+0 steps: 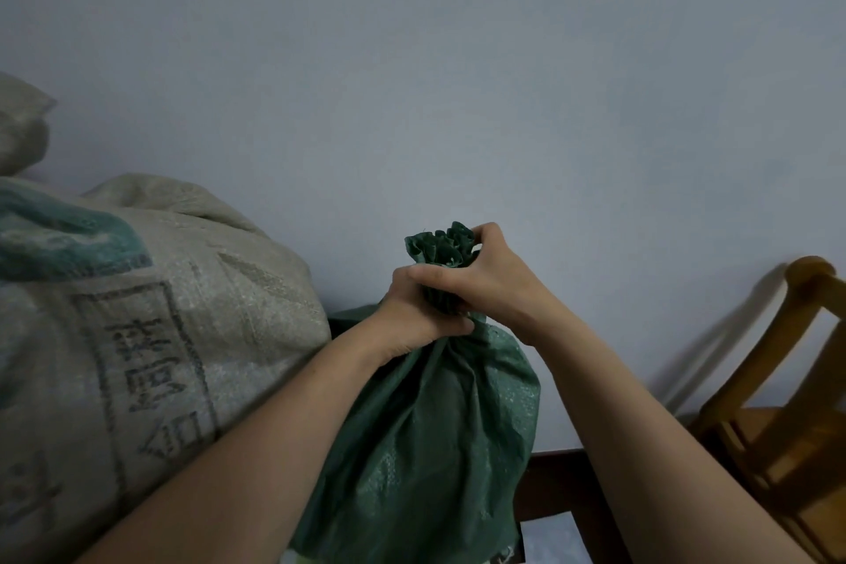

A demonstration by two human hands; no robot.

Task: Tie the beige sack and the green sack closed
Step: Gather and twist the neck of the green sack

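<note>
The green sack (425,426) stands upright in the middle, its mouth gathered into a bunched neck. My left hand (412,311) grips the neck from the left, just below the ruffled top. My right hand (485,275) grips the same neck from the right, fingers curled over the green ruffle. No cord or string shows. The beige sack (137,343), large and printed with dark characters and a teal band, leans at the left, touching the green sack. Its mouth is out of view.
A pale blue-grey wall (458,82) fills the background. A wooden chair (778,403) stands at the right. Another beige sack (20,124) lies at the far left edge. Dark wood trim (558,490) runs below the green sack.
</note>
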